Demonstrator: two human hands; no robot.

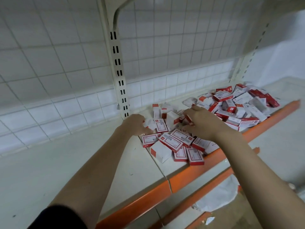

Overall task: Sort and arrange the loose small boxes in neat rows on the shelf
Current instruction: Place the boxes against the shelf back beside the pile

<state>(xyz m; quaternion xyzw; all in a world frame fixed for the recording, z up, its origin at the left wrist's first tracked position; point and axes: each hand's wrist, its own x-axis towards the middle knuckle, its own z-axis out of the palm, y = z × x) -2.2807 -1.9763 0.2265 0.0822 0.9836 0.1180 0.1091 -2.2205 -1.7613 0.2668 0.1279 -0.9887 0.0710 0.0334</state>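
Several small red-and-white boxes [171, 142] lie in a loose heap on the white shelf [69, 162], spreading from its middle to the far right. My left hand [134, 123] reaches into the heap's left edge, its fingers curled over a white box [149, 123]. My right hand [202, 122] is over the heap's middle, fingers curled round a red-and-white box [188, 119]. A bigger pile of the same boxes [239, 103] lies further right. How firmly either hand grips is hard to tell.
A cream slotted upright [119, 73] stands behind my left hand, with a wire grid back panel [49, 63]. The shelf has an orange front lip [181, 175]. A lower shelf with crumpled white plastic [219, 194] sits below.
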